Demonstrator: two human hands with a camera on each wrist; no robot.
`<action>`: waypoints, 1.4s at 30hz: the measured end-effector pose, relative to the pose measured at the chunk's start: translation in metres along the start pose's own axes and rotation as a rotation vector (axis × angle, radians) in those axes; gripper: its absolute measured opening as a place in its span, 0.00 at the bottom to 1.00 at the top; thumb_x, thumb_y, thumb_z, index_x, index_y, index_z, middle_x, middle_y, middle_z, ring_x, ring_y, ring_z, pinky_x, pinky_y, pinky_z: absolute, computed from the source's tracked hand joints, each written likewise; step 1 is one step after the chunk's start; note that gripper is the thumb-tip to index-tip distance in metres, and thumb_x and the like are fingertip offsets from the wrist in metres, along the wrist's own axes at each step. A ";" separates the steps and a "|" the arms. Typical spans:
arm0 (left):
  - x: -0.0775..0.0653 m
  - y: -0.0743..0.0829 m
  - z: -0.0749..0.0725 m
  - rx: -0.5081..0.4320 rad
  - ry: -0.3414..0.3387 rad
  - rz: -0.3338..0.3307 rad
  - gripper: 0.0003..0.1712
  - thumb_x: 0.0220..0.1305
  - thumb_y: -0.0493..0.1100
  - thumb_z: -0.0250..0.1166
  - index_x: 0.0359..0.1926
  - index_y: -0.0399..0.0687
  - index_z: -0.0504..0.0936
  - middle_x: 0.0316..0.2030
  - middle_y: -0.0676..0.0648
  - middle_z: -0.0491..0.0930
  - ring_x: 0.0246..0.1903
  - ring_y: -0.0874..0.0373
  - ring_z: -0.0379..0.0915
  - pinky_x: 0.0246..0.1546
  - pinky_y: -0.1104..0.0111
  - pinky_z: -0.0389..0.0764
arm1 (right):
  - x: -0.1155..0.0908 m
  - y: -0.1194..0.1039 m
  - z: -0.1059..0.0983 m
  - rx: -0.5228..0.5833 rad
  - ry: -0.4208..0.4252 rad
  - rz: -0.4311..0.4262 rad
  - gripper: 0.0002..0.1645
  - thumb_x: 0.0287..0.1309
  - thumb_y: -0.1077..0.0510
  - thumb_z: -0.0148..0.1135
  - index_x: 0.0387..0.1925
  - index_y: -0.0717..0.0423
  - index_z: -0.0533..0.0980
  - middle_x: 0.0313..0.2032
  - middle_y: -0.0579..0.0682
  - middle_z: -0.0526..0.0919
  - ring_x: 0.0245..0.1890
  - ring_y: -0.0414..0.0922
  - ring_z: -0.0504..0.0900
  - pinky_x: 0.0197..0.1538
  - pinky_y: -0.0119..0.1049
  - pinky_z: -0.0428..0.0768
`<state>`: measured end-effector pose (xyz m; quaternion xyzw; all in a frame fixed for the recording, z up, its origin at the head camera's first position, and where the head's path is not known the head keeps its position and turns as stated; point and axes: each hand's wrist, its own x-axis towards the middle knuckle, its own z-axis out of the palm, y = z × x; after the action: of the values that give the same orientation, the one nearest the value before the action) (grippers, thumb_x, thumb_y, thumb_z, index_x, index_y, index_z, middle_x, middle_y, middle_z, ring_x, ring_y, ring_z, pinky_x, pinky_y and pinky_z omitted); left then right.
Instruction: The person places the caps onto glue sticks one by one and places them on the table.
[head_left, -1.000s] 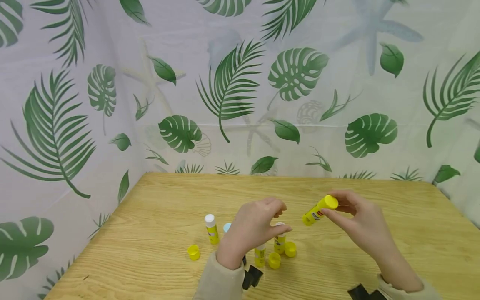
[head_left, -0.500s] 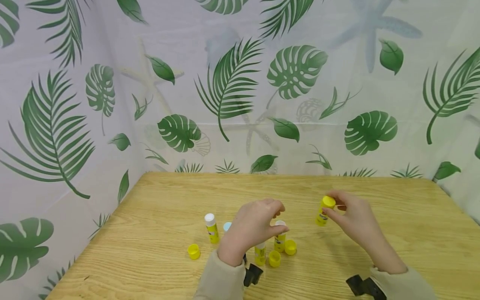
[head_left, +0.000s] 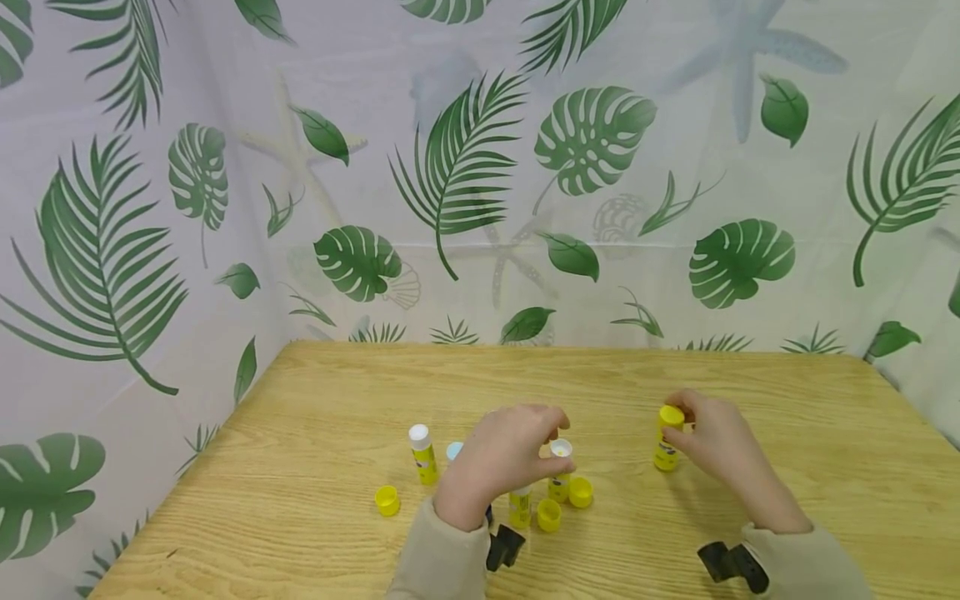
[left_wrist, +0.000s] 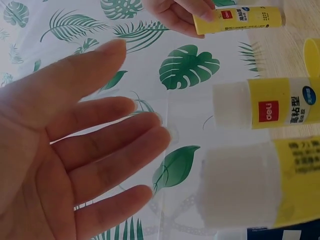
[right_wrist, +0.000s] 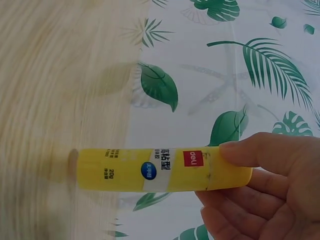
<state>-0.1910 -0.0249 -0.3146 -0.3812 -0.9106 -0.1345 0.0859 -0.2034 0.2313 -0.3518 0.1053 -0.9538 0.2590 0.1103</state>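
Note:
Thumb and fingers of my right hand (head_left: 716,437) pinch the top of a capped yellow glue stick (head_left: 665,454), which stands upright at the right of the table. Its base (right_wrist: 82,170) is at the tabletop in the right wrist view. My left hand (head_left: 498,450) hovers with relaxed fingers and holds nothing. Close to it are two uncapped glue sticks with white tops, one at the front (head_left: 520,510) and one behind (head_left: 558,486). Another uncapped glue stick (head_left: 424,463) stands to the left. My left hand partly hides a light-blue-topped item (head_left: 454,451).
Two loose yellow caps, one nearer (head_left: 549,517) and one farther right (head_left: 581,492), lie beside the middle glue sticks. A third yellow cap (head_left: 387,502) lies at the left. Behind the wooden table (head_left: 360,383) hangs a leaf-patterned cloth (head_left: 480,317).
My right hand has lowered the capped glue stick to the table and brought it from tilted to upright, slightly to the right. My left hand has stayed nearly in place.

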 end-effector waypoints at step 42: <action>0.000 -0.002 0.002 -0.057 -0.071 -0.012 0.18 0.56 0.51 0.61 0.44 0.46 0.77 0.34 0.53 0.78 0.28 0.67 0.71 0.27 0.78 0.70 | 0.001 0.004 0.001 -0.004 -0.069 0.036 0.21 0.46 0.67 0.62 0.43 0.74 0.70 0.36 0.65 0.76 0.35 0.57 0.75 0.34 0.47 0.75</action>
<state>-0.1926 -0.0254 -0.3164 -0.3826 -0.9112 -0.1471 0.0418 -0.2051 0.2344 -0.3541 0.0970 -0.9592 0.2554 0.0730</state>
